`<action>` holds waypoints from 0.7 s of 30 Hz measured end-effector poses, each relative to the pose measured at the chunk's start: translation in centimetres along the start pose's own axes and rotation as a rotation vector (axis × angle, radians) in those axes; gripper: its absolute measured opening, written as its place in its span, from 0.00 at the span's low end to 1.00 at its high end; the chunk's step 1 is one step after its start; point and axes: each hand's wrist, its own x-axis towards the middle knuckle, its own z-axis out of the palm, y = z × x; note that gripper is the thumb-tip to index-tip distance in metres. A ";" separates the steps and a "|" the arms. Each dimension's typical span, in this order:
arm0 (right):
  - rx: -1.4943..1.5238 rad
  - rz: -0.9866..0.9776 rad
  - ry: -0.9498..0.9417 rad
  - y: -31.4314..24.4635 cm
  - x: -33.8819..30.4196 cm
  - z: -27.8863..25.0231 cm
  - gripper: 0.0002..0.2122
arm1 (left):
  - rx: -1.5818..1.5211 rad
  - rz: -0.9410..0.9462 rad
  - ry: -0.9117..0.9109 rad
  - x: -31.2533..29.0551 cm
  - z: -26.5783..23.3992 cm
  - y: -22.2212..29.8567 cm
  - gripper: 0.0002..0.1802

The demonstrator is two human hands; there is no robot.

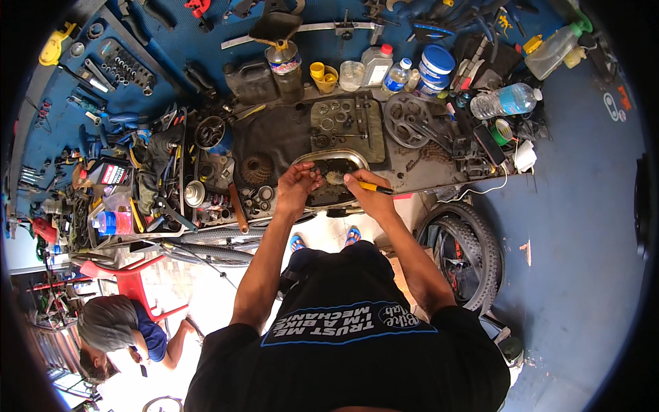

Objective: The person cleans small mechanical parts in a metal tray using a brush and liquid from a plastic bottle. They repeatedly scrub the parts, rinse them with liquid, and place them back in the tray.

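Note:
My right hand (371,196) grips a brush by its yellow-and-black handle (375,187), the pale bristles pointing left. My left hand (299,187) is closed in a pinch at the left side of a metal tray (336,153). Whatever small thing sits between its fingertips is too dark to make out. Both hands are over the tray, which has dark, dirty liquid in it. Left of my left hand lies a dark cassette of sprockets (257,169). Beyond the tray, a green-brown mat (371,147) carries several metal rings and small parts.
A crankset (410,118) lies right of the mat. Bottles and a white tub with a blue lid (437,63) line the back. A wooden-handled wrench (237,207) and loose tools crowd the left. Bicycle tyres (473,250) stand below the bench. Another person (110,323) sits at lower left.

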 end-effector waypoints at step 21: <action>0.063 0.164 -0.017 2.3 2.1 -0.8 0.15 | 0.664 0.232 -0.029 0.6 -0.1 -2.2 0.14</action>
